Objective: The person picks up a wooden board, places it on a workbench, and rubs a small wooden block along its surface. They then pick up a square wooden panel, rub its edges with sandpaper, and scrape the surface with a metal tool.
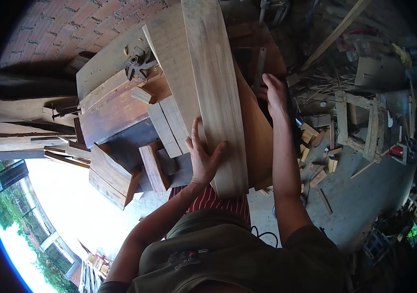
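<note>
The long plank (218, 88) lies lengthwise in front of the person, its near end close to the waist, on top of other boards stacked over the dark surface (123, 133). The left hand (204, 158) rests at its left edge, fingers spread, the thumb on the plank and the fingertips toward the wider board (174, 63) just beside it. The right hand (273, 97) is on the plank's other side with fingers bent near a flat metal strip (261, 68) with a hole at its end; whether it grips the strip, I cannot tell. Any markings on that strip are too small to make out. The dark shirt (218, 263) bears a small pale print with a touch of red, also too small to read. Wood offcuts (319, 178) lie scattered on the floor (296, 229).
</note>
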Available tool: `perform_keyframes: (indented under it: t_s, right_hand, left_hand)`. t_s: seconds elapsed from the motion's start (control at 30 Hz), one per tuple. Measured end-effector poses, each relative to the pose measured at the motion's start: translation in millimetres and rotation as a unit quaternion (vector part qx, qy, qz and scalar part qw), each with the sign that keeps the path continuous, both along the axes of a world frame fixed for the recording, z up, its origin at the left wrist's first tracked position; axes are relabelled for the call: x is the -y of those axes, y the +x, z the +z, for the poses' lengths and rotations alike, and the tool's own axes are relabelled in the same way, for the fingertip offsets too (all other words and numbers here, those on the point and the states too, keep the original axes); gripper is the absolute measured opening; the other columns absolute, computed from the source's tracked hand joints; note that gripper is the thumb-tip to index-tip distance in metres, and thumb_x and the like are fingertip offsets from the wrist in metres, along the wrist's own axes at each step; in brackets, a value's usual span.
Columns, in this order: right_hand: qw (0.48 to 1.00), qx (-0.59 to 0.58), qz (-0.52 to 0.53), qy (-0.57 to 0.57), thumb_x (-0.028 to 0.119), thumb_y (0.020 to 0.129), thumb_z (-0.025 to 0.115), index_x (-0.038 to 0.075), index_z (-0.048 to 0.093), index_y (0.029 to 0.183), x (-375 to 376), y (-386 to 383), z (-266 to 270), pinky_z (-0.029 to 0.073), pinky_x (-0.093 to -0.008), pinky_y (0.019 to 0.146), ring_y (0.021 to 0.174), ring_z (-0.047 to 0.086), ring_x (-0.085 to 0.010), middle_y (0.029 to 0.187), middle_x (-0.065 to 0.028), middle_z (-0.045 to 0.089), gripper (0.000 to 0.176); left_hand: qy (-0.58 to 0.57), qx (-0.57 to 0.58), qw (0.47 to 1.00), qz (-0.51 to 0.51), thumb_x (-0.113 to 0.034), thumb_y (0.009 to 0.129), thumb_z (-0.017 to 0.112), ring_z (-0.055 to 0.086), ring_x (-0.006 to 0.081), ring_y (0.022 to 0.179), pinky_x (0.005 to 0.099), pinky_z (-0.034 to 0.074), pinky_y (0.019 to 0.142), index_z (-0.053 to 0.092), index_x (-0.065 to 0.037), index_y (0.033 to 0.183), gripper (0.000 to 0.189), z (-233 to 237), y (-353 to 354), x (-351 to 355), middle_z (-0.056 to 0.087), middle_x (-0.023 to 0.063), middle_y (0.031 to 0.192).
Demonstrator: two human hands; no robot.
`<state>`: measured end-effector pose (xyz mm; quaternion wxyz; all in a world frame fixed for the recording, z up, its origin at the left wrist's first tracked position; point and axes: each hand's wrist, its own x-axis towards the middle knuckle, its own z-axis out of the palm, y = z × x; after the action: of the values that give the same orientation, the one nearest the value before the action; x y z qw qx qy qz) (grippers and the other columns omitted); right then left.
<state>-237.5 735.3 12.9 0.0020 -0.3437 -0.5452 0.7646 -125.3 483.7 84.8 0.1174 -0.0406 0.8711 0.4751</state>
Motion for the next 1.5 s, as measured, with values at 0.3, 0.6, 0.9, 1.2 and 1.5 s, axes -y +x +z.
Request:
perform_keyframes:
  t_s: [0.3,0.6,0.9,1.2,1.5]
  right_hand:
    - [0.904,-0.045,0.318,0.282,0.009,0.091,0.063,0.0,0.068,0.1,-29.6,-27.3,-34.8,0.051,-0.0287,0.075,0.088,0.064,-0.0113,0.091,-0.0068,0.07,0.013]
    - [0.77,-0.011,0.421,0.48,0.009,0.094,0.057,-0.006,0.064,0.114,-42.6,-45.7,-34.1,0.051,-0.0362,0.085,0.092,0.07,-0.0233,0.109,-0.0205,0.071,0.026]
    - [0.809,0.099,0.401,0.417,0.007,0.095,0.054,-0.001,0.06,0.128,0.2,-30.8,-31.1,0.049,-0.0357,0.091,0.105,0.066,-0.0219,0.122,-0.0168,0.067,0.034]
    - [0.86,-0.001,0.266,0.435,0.009,0.092,0.062,-0.004,0.068,0.113,-28.6,-29.0,-58.6,0.051,-0.0331,0.083,0.089,0.067,-0.0173,0.105,-0.0142,0.073,0.025]
    - [0.825,0.012,0.127,0.55,0.03,0.089,0.065,0.001,0.057,0.071,11.5,-0.2,-7.1,0.04,-0.0381,0.054,0.052,0.043,-0.015,0.058,-0.017,0.053,0.035]
  left_hand:
    - [-0.006,-0.011,1.0,0.007,-0.028,0.076,0.083,0.051,0.0341,0.097,0.0462,0.049,0.088,0.015,-0.021,0.158,0.106,-9.5,3.0,3.5,0.038,0.0202,0.121]
    - [0.03,0.014,0.998,0.05,-0.033,0.078,0.078,0.046,0.0442,0.122,0.0464,0.044,0.103,0.019,-0.024,0.157,0.099,1.8,1.9,3.5,0.035,0.0236,0.135]
    - [0.052,0.033,0.997,0.047,-0.033,0.078,0.075,0.046,0.0435,0.126,0.0461,0.044,0.104,0.018,-0.026,0.156,0.098,5.9,2.4,7.7,0.033,0.0223,0.14]
    - [0.072,0.027,0.996,0.039,-0.032,0.077,0.076,0.045,0.0453,0.125,0.0475,0.043,0.104,0.018,-0.026,0.156,0.098,4.3,4.6,10.5,0.034,0.0237,0.138]
    - [0.046,-0.043,0.998,0.018,-0.027,0.074,0.084,0.046,0.0417,0.12,0.0484,0.042,0.103,0.019,-0.017,0.156,0.105,-12.5,2.3,10.2,0.04,0.0222,0.133]
